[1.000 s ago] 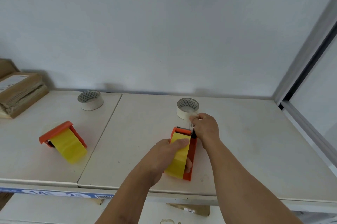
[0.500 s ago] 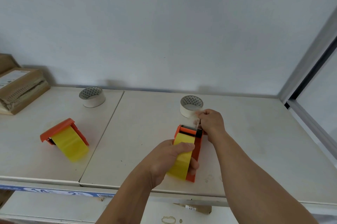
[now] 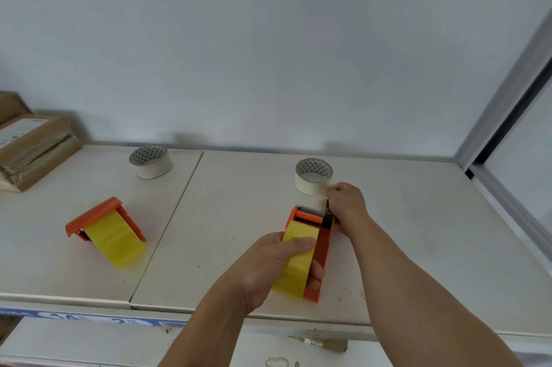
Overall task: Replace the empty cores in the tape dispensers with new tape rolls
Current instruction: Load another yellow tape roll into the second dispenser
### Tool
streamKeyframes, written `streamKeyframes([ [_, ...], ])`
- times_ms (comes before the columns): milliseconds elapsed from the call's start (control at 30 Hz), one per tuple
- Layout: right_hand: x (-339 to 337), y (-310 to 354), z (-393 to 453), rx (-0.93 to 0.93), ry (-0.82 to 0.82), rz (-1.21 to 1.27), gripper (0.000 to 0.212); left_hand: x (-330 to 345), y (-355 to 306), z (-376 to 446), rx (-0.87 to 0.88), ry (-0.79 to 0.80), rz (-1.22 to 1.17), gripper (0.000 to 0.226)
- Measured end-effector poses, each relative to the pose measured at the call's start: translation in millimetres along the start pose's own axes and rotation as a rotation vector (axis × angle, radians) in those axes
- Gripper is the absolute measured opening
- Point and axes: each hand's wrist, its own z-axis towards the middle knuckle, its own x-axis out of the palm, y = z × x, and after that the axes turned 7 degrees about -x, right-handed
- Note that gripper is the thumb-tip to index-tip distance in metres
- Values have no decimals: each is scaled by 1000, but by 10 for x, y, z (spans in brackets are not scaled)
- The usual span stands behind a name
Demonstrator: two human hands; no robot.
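An orange tape dispenser lies on the white shelf in front of me, loaded with a yellow tape roll. My left hand grips the roll and the dispenser body. My right hand pinches the clear loose tape end, held up over the dispenser's roller at its far end. A second orange dispenser with a yellow roll lies on its side at the left. Two empty white cores stand farther back, one just behind my right hand, the other at the back left.
Brown cardboard boxes are stacked at the shelf's far left. A white wall runs behind the shelf, and a grey metal frame rises at the right. A lower shelf shows under the front edge.
My right hand has drawn the tape end slightly farther out from the dispenser's front. My left hand keeps its hold on the roll. The view has shifted a little.
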Motion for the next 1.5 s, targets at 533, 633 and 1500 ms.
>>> streamKeyframes([
  [533, -112, -21, -134, 313, 67, 328, 16, -2, 168, -58, 189, -127, 46, 25],
  [633, -109, -8, -224, 316, 71, 428, 20, 5, 173, -86, 236, -124, 25, 21],
  [1500, -47, -190, -775, 498, 481, 1005, 38, 103, 130, -55, 319, -156, -160, 33],
])
